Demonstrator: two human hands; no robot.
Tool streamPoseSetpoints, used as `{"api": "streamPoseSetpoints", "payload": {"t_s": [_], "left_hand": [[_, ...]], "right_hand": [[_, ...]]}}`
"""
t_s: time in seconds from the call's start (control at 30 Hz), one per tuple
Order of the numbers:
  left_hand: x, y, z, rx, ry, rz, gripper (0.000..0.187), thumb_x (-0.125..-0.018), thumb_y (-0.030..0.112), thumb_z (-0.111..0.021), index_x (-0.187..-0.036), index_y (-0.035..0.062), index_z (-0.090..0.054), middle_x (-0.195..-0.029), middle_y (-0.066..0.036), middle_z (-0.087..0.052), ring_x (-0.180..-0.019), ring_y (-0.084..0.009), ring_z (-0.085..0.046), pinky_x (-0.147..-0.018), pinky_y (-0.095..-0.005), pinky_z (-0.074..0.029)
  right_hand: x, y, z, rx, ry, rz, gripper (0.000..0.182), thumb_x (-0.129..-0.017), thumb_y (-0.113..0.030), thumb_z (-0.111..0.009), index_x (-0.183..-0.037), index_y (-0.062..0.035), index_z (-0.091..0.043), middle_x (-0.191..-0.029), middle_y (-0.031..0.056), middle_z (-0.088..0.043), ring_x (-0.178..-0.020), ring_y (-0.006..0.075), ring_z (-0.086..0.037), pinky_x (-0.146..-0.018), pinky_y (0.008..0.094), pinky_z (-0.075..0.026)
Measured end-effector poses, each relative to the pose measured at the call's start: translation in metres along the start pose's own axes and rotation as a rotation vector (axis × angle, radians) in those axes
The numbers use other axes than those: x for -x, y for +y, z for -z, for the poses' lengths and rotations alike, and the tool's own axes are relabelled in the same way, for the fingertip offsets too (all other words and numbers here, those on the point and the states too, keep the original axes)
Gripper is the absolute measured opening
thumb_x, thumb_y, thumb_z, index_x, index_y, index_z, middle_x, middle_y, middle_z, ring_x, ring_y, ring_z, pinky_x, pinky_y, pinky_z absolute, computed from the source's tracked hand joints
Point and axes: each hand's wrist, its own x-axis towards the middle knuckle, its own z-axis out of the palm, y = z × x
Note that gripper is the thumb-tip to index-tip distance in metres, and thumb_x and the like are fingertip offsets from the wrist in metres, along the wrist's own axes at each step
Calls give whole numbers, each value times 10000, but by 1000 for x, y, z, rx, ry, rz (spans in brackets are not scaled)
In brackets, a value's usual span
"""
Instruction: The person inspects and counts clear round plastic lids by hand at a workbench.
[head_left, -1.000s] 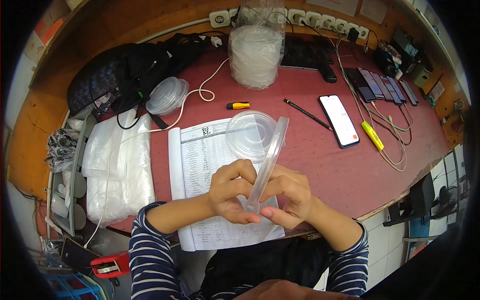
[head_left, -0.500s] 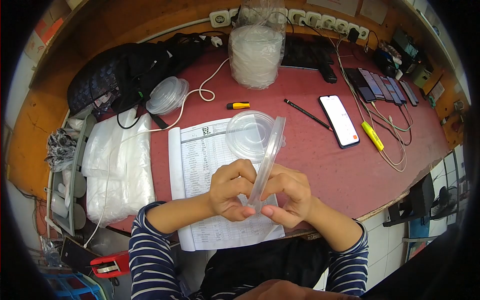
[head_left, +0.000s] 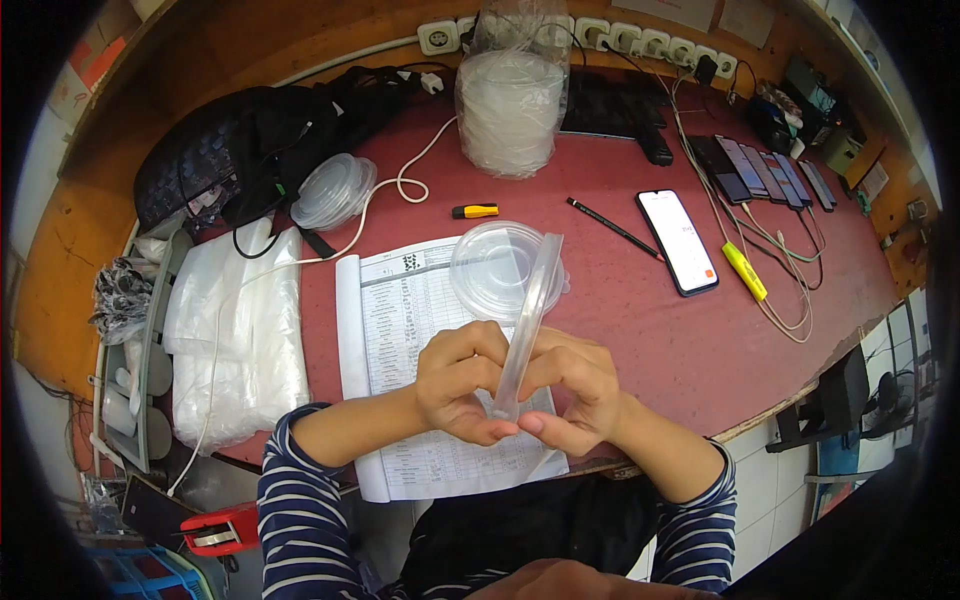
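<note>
Between my two hands a clear round plastic lid (head_left: 530, 325) stands on edge, seen nearly side-on above the papers. My left hand (head_left: 465, 383) has its fingers bent against the lid's left side, with the thumb at the bottom edge. From the right, my right hand (head_left: 573, 390) pinches the same lid with curled fingers and thumb. Behind it, more clear round lids (head_left: 490, 268) lie on the printed sheets (head_left: 385, 345).
A bag of stacked clear containers (head_left: 510, 115) stands at the back. Stacked lids (head_left: 335, 190) and plastic bags (head_left: 240, 340) lie left. A yellow cutter (head_left: 475, 211), black pencil (head_left: 615, 230), lit phone (head_left: 678, 243) and yellow highlighter (head_left: 744, 271) lie beyond my hands.
The lid between my hands has tilted slightly and its top edge has shifted a little to the left. Both hands keep their hold and have barely moved.
</note>
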Motion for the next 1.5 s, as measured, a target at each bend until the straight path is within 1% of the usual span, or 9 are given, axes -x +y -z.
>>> {"api": "streamPoseSetpoints", "payload": {"t_s": [0.53,0.7,0.83,1.0,1.07,1.27,1.3,1.43,1.5], "left_hand": [[-6,-4,2,-56,-8,-37,256,-693,260,-712,-701,56,-559,-709,-65,-507,-554,-159,-498,-453,-258,-381],[-29,-23,39,-803,140,-216,244,-596,73,-738,-740,49,-543,-693,-79,-519,-586,-208,-519,-467,-278,-408],[-44,-37,114,-1417,253,-259,166,-670,29,-698,-765,36,-562,-767,-89,-501,-596,-203,-504,-497,-287,-409],[-14,-74,181,-1650,116,66,193,-702,99,-642,-879,78,-567,-893,-45,-559,-757,-242,-557,-638,-350,-447],[0,-78,182,-1563,-163,741,317,-718,121,-613,-1023,81,-534,-990,-64,-551,-894,-263,-547,-776,-410,-422],[-14,-65,144,-1882,-113,521,454,-727,132,-582,-1160,51,-469,-1176,-131,-487,-1076,-309,-465,-947,-408,-331],[-24,-56,130,-1878,-114,515,454,-727,132,-582,-1160,51,-469,-1176,-131,-487,-1076,-309,-465,-947,-408,-331],[-28,-45,63,-826,-257,662,622,-722,239,-648,-1243,28,-381,-1233,-159,-444,-1102,-314,-454,-956,-402,-336],[-12,-47,24,-954,-372,705,720,-707,253,-686,-1279,21,-316,-1198,-200,-452,-1075,-323,-466,-920,-407,-360]], "right_hand": [[1,1,1,16,27,-41,132,-684,-42,-613,-769,-32,-513,-706,91,-505,-610,219,-505,-555,298,-399],[-1,16,19,249,83,-262,113,-729,-33,-580,-820,-8,-518,-785,124,-531,-697,267,-537,-644,326,-431],[5,41,33,697,54,-533,273,-742,-122,-614,-966,-16,-501,-978,146,-517,-926,286,-507,-772,362,-418],[19,62,30,861,-20,-735,529,-739,-263,-650,-1149,-9,-432,-1131,168,-473,-1039,319,-457,-844,403,-397],[22,67,27,953,-34,-762,674,-722,-328,-667,-1231,3,-375,-1180,181,-453,-1053,329,-446,-864,437,-376],[20,78,33,760,42,-831,890,-616,-374,-750,-1290,12,-315,-1207,183,-444,-1128,321,-405,-920,438,-337],[21,81,37,764,48,-832,890,-616,-374,-750,-1290,12,-315,-1207,183,-444,-1128,321,-405,-920,438,-337],[22,87,51,558,-25,-996,921,-551,-350,-789,-1275,7,-345,-1177,172,-458,-1150,307,-391,-953,440,-305],[20,82,52,539,-83,-1025,912,-541,-335,-794,-1270,-1,-359,-1165,168,-462,-1146,300,-393,-959,441,-297]]}}
